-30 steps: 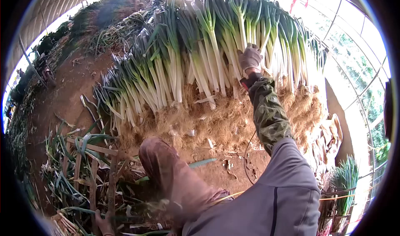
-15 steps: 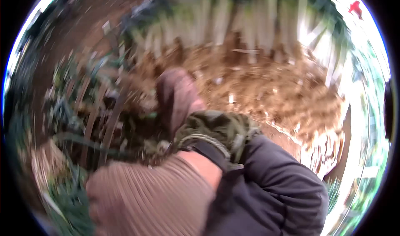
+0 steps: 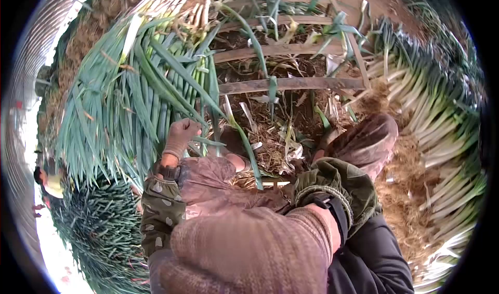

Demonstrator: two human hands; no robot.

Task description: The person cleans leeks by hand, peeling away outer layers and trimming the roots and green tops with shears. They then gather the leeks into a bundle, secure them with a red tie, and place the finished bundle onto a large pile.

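My left hand, in a brown knit glove, is closed at the near edge of a heap of long green onions. A green onion leaf sticks out from its fist. Close below the camera is my right hand, in the same kind of glove; its rounded back fills the lower middle, hiding its fingers and anything in them. Dirt-stained trouser knees rise on both sides of the ground litter.
A wooden slatted frame lies ahead over soil and leaf scraps. Along the right runs a row of green onions with pale stems and roots inward. Another dark green heap stands lower left, near a person.
The view has swung left from the root-side row to the wooden frame and leafy heap. My left hand now shows; my right glove has shifted rightward in the picture.
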